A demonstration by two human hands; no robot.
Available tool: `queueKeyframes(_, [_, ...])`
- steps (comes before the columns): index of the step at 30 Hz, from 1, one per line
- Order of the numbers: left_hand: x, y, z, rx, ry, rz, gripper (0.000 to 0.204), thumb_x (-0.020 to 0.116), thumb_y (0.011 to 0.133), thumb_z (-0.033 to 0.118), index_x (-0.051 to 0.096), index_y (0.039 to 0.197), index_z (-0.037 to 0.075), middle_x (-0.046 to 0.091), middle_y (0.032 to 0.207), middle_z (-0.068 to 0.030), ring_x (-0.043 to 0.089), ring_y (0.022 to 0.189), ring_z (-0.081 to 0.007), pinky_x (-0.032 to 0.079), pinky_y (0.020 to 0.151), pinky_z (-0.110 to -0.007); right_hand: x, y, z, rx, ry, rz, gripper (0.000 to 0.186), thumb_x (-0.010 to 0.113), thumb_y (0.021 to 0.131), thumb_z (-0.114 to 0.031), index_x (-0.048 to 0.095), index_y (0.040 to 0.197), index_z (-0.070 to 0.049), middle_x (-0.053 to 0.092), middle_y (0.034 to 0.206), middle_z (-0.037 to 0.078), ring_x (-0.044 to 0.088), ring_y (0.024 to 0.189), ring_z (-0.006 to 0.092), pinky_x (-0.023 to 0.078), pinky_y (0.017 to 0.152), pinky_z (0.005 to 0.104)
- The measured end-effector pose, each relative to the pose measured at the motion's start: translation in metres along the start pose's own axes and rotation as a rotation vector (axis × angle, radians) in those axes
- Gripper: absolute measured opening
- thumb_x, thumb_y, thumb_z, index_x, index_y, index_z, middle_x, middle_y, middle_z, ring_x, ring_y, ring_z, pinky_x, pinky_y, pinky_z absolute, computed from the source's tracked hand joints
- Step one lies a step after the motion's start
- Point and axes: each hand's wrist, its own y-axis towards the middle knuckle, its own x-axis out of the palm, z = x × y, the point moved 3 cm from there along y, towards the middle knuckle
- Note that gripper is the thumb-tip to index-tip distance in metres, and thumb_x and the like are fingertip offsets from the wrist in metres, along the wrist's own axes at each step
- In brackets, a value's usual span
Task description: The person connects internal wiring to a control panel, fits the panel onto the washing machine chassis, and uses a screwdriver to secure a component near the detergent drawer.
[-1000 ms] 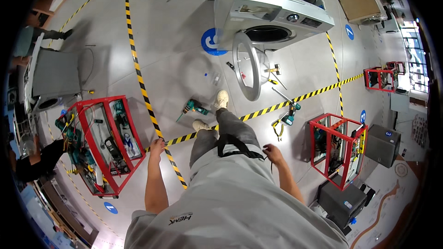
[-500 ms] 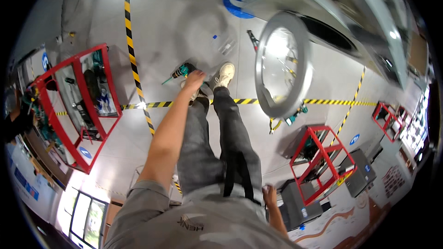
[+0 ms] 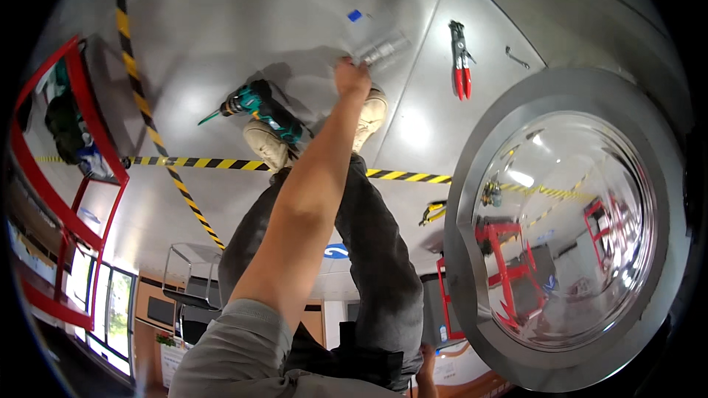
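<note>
My left arm stretches down over my legs. My left hand (image 3: 352,77) is beside my right shoe, at the near end of a clear plastic bag or pack (image 3: 383,50) on the floor. Its fingers bend down and away, so I cannot see whether they grip or touch the pack. A small blue piece (image 3: 355,15) lies just beyond. My right hand (image 3: 426,360) hangs low by my right thigh, partly hidden. Left of my shoes lies a teal and black cordless drill (image 3: 262,109) with a long bit. Red-handled pliers (image 3: 461,66) and a small wrench (image 3: 517,58) lie farther right.
Close on my right is a round grey-rimmed door (image 3: 470,177) with a clear domed window. Yellow-handled pliers (image 3: 434,212) lie near it. A red-framed cart (image 3: 96,125) holding tools stands at left. Black-yellow tape (image 3: 199,163) crosses the floor.
My view has come lower and closer to the floor. My left hand has moved from near the drill toward the clear pack. The round door now fills more of the right side.
</note>
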Motion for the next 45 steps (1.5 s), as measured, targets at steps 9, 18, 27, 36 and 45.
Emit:
queueKeyframes(9, [-0.006,0.022,0.012,0.158,0.341,0.048,0.024,0.062,0.087,0.021,0.06,0.098,0.0,0.067,0.096,-0.0232,0.065,0.093,-0.04,0.052,0.08,-0.046,0.007,-0.017,-0.138,-0.09,-0.065,0.065,0.033,0.064,0.092,-0.027,0.064,0.108,0.002,0.066,0.103,0.02,0.066,0.085,0.0293,0.052,0.081,0.0374])
queueKeyframes(18, [-0.106,-0.021,0.048,0.458,0.35,0.058,0.018,0.065,0.082,0.019,0.062,0.088,0.002,0.069,0.084,-0.0198,0.067,0.083,-0.0382,0.052,0.074,-0.047,0.063,-0.004,-0.12,-0.166,0.245,-0.024,0.026,0.064,0.093,-0.021,0.065,0.11,-0.001,0.06,0.106,0.013,0.062,0.095,0.0223,0.05,0.084,0.033])
queueKeyframes(27, [-0.303,-0.268,0.15,0.484,-0.112,-0.286,0.011,0.063,0.089,0.006,0.056,0.095,0.0,0.063,0.086,-0.0087,0.061,0.073,-0.0131,0.055,0.064,-0.028,0.104,-0.096,-0.075,-0.312,0.547,-0.066,0.03,0.061,0.095,-0.026,0.062,0.112,-0.001,0.057,0.112,0.014,0.06,0.096,0.0235,0.051,0.082,0.0351])
queueKeyframes(36, [-0.452,-0.519,0.217,0.58,-0.182,-0.306,0.017,0.065,0.092,0.01,0.054,0.102,0.003,0.062,0.091,-0.0062,0.062,0.08,-0.013,0.052,0.07,-0.027,0.084,-0.121,-0.007,-0.417,0.674,0.074,0.029,0.064,0.093,-0.023,0.065,0.108,0.001,0.062,0.108,0.015,0.062,0.093,0.0245,0.049,0.083,0.0353])
queueKeyframes(45, [-0.392,-0.669,0.221,0.486,-0.017,-0.305,0.016,0.063,0.094,0.012,0.051,0.1,0.003,0.06,0.093,-0.0048,0.06,0.082,-0.01,0.051,0.073,-0.025,0.014,-0.025,0.023,-0.338,0.793,-0.027,0.027,0.066,0.091,-0.023,0.066,0.102,0.001,0.062,0.104,0.014,0.062,0.087,0.0209,0.05,0.078,0.0324])
